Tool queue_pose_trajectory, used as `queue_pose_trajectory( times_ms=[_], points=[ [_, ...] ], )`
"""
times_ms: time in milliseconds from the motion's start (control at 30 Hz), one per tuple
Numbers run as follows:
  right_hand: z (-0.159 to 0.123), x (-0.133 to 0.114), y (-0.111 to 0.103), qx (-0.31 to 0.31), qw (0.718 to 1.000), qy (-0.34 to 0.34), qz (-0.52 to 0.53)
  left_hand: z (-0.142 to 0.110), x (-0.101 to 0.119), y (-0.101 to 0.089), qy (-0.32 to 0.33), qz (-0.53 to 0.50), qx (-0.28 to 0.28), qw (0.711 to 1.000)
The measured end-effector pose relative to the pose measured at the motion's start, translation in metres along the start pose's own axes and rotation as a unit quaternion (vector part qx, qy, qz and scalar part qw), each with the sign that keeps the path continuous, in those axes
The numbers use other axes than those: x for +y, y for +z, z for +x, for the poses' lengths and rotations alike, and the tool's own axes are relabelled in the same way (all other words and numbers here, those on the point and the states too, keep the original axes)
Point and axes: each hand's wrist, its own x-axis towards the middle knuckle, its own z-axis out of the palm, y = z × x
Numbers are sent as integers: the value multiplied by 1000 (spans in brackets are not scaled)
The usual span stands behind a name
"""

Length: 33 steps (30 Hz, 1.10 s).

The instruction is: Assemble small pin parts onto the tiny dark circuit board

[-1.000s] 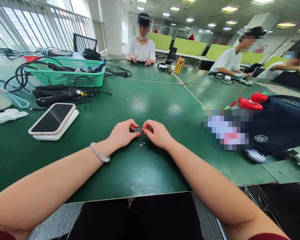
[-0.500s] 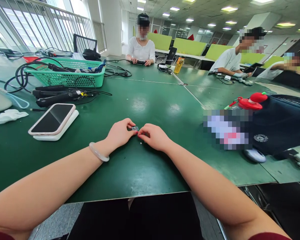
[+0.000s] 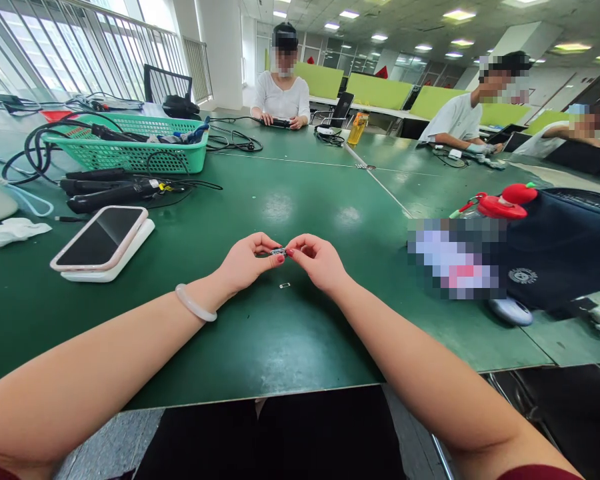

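Observation:
Just above the green table, a small silver-and-dark flat piece with an openwork pattern is pinched between thumb and fingers of my left hand. My right hand is closed in a pinch at the right end of the same piece. Its fingertips meet the piece, and they cover that end. Below the hands, a tiny white rectangular frame lies flat on the tabletop. The exact kind of the pinched piece is too small to make out.
To the left lie a phone on a white box, black cable-fitted devices and a green basket. On the right are a dark bag and a red-capped bottle. Other people sit around the table.
Both hands have risen slightly, with the patterned piece tilted flatter. My right fingers now meet its end. The tiny white frame on the table, mostly hidden before, shows fully.

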Motion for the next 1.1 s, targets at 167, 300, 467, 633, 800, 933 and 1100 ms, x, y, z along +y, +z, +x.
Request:
queue_pose_trajectory(
  times_ms=[167, 300, 467, 633, 800, 933, 1100],
  points=[
    [-6, -10, -1, 45, 987, -102, -116, 0, 3, 1, -26, -112, -10, 993],
    [-10, -19, -1, 43, 969, -149, -192, 0, 4, 0, -16, -170, -11, 985],
    [-10, -18, -8, 18, 969, -123, -215, 0, 4, -2, -7, -168, -9, 986],
    [-7, -10, -17, -183, 944, -46, -271, 0, 4, -1, -5, -144, 2, 990],
    [-7, -9, -13, -232, 918, -61, -317, 1, 4, -1, -6, -133, -1, 991],
    [-6, -8, -8, -210, 924, -48, -315, 2, 1, -1, -8, -76, -16, 997],
    [-4, -4, -7, -162, 940, -16, -301, 3, -3, -1, -10, -14, -19, 1000]
  ],
)
